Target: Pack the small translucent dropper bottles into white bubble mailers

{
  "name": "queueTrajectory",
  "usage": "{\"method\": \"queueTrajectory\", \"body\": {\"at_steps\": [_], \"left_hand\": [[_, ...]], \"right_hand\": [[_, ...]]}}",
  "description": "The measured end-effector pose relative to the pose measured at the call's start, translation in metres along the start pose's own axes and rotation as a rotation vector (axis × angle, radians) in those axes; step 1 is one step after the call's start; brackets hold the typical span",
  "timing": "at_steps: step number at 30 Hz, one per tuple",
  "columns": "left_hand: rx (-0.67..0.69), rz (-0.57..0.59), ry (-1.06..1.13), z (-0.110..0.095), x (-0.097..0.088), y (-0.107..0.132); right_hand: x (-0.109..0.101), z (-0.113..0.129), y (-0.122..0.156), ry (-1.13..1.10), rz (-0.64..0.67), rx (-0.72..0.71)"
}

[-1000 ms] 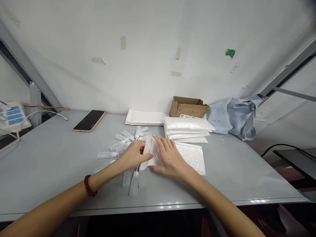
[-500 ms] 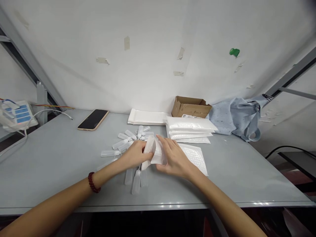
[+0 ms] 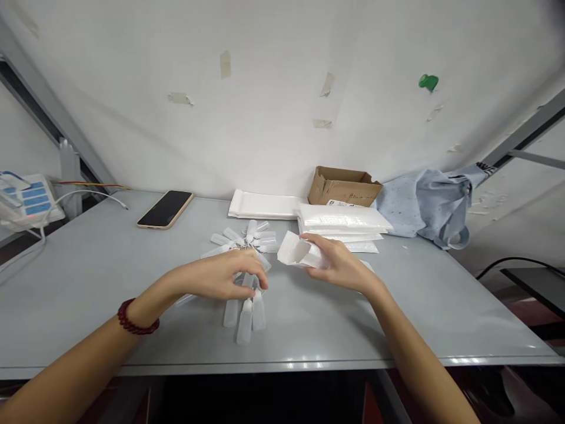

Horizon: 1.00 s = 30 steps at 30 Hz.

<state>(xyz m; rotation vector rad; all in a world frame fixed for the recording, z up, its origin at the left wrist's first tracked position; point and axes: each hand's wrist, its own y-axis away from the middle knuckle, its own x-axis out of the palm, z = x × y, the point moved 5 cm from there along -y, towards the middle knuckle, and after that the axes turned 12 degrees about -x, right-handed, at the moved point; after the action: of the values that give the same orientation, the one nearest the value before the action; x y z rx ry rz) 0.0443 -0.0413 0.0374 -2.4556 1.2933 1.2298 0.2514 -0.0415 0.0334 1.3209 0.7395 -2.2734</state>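
Note:
My right hand [image 3: 338, 262] grips a small white bubble mailer [image 3: 292, 248] above the table, its mouth spread and facing left. Small translucent plastic bottles [image 3: 244, 324] with white tops lie in a rough ring on the table. Over the near part of that ring is my left hand [image 3: 227, 274], thumb and forefinger apart and curved. Its fingertips are close to the top of one bottle [image 3: 258, 312]; whether they touch it I cannot tell. The left hand hides some of the bottles, and the right hand and forearm cover most of another mailer lying flat.
A stack of white bubble mailers [image 3: 344, 218] lies at the back right, beside a flat white packet [image 3: 267, 205]. Behind stand an open cardboard box [image 3: 346, 187] and a pale blue cloth bag [image 3: 424, 203]. A phone [image 3: 166, 209] and a power strip [image 3: 35, 197] are at the left.
My left hand has come out of the mailer's mouth and moved down left over the bottles. The right hand has carried the mailer to the right and slightly up.

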Motion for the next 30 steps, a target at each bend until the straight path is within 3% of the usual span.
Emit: {"method": "queueTrajectory", "body": {"at_steps": [10, 19, 25, 30], "left_hand": [[-0.013, 0.009, -0.162, 0.011, 0.005, -0.003], [0.004, 0.018, 0.09, 0.011, -0.011, 0.001], [-0.135, -0.163, 0.232, 0.022, -0.027, 0.002], [-0.165, -0.287, 0.255, 0.022, -0.026, -0.002]], "right_hand": [[0.02, 0.011, -0.003, 0.094, 0.125, -0.054], [0.031, 0.014, -0.003, 0.08, 0.174, -0.096], [0.035, 0.017, -0.002, 0.087, 0.193, -0.106], [0.036, 0.019, -0.003, 0.088, 0.18, -0.109]]}}
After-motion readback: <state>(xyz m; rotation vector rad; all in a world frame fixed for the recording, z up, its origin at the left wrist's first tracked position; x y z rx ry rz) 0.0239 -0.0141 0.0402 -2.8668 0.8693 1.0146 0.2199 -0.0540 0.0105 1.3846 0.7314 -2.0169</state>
